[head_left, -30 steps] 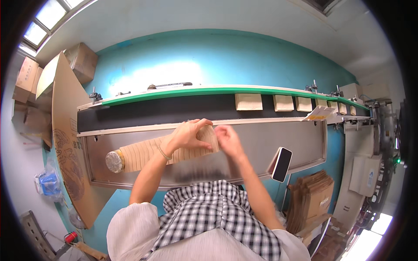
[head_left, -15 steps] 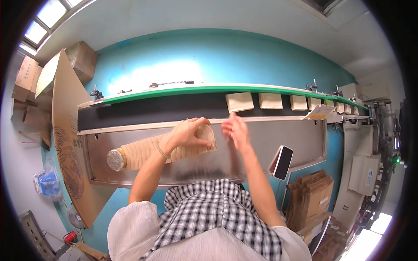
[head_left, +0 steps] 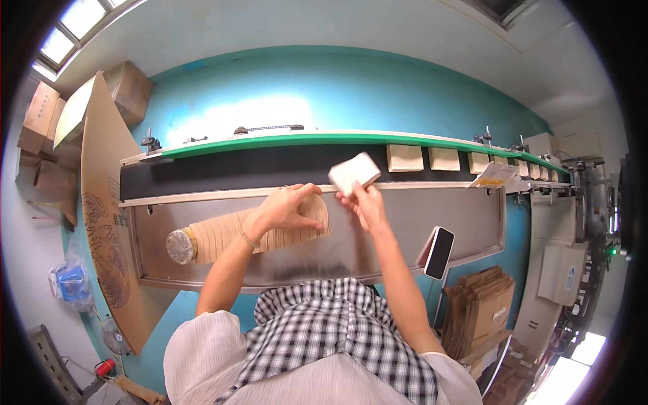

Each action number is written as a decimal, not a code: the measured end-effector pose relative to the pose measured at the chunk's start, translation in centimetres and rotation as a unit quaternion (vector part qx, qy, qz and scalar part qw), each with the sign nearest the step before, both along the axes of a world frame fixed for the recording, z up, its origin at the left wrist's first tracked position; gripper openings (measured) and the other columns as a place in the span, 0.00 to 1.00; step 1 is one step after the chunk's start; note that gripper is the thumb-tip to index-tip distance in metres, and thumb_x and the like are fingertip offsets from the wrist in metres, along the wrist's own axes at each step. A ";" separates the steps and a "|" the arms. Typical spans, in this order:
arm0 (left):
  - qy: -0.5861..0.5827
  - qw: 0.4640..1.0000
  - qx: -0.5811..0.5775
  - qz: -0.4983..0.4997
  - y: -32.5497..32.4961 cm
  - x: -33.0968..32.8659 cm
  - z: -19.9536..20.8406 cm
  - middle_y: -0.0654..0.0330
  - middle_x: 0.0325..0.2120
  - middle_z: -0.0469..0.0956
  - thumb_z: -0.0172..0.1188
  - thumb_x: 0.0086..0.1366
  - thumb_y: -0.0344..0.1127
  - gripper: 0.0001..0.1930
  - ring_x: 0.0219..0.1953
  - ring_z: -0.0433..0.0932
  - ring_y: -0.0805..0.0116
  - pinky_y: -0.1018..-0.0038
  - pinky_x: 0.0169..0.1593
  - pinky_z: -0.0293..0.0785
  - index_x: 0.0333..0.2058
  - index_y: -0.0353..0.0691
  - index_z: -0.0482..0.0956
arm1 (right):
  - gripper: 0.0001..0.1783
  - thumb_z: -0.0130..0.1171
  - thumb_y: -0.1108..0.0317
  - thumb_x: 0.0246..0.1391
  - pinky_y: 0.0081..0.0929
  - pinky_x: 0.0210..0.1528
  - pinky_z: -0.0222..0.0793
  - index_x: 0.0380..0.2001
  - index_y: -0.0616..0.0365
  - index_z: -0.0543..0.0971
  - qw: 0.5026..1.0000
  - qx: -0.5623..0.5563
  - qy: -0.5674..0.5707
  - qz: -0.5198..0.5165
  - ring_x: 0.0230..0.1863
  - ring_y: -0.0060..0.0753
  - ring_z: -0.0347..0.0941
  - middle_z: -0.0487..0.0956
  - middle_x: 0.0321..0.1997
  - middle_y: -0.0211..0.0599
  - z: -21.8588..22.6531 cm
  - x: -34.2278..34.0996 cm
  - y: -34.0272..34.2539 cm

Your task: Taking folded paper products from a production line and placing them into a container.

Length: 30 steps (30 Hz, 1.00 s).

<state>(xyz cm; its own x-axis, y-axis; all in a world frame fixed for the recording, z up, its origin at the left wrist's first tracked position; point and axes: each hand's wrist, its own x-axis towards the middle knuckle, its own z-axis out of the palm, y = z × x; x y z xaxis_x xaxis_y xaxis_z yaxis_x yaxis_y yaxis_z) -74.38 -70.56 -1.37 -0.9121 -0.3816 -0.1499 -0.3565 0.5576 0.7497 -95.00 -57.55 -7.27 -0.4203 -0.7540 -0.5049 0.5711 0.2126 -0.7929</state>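
A long row of beige folded paper tissue packs (head_left: 223, 236) lies on its side along the metal table, the packs pressed face to face. My left hand (head_left: 290, 208) curves over the right end of this row, fingers at its far side and thumb at the near side. At the near edge of the conveyor belt (head_left: 256, 164), my right hand (head_left: 368, 206) pinches one beige tissue pack (head_left: 356, 173) by its lower edge. That pack is tilted and slightly blurred, raised over the belt. More tissue packs (head_left: 405, 158) sit spaced out on the belt to the right.
A round, clear-wrapped block (head_left: 180, 247) stands against the row's left end. A phone (head_left: 439, 253) leans at the table's right front. A large cardboard sheet (head_left: 104, 223) rises at left, flattened cartons (head_left: 480, 310) stack at lower right. The green guide rail (head_left: 304, 138) runs behind the belt.
My right hand has taken the leading tissue pack off the belt and tilted it up. The other packs on the belt have shifted left. My left hand stays at the row's end.
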 end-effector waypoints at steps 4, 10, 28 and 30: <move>-0.039 0.999 0.009 -0.003 -0.4 0.2 0.1 0.50 0.47 0.79 0.75 0.47 0.59 0.40 0.41 0.82 0.50 0.62 0.46 0.78 0.54 0.46 0.73 | 0.25 0.59 0.51 0.65 0.19 0.35 0.73 0.52 0.61 0.72 0.974 0.110 0.160 0.113 0.36 0.21 0.75 0.79 0.38 0.32 1.0 3.7 -0.1; 0.015 0.998 -0.066 -0.017 -0.6 1.8 -0.3 0.49 0.49 0.79 0.74 0.47 0.60 0.41 0.47 0.81 0.48 0.60 0.49 0.77 0.55 0.45 0.73 | 0.27 0.67 0.53 0.57 0.26 0.37 0.74 0.51 0.63 0.77 0.996 0.022 0.033 0.085 0.36 0.24 0.76 0.80 0.42 0.33 -0.1 6.0 1.4; 0.026 0.998 -0.053 -0.020 -1.1 3.3 -0.3 0.51 0.49 0.79 0.76 0.47 0.57 0.38 0.45 0.81 0.47 0.60 0.48 0.78 0.54 0.45 0.73 | 0.24 0.64 0.54 0.61 0.22 0.35 0.73 0.50 0.60 0.75 0.989 0.055 0.021 0.139 0.37 0.19 0.74 0.79 0.38 0.30 0.3 6.9 1.1; -0.006 1.000 -0.025 -0.009 -1.2 3.7 0.2 0.51 0.49 0.79 0.75 0.48 0.56 0.38 0.45 0.81 0.47 0.60 0.48 0.78 0.54 0.45 0.73 | 0.23 0.64 0.56 0.60 0.26 0.35 0.75 0.49 0.63 0.75 0.958 0.123 0.122 0.230 0.36 0.23 0.76 0.80 0.41 0.36 0.7 5.8 1.6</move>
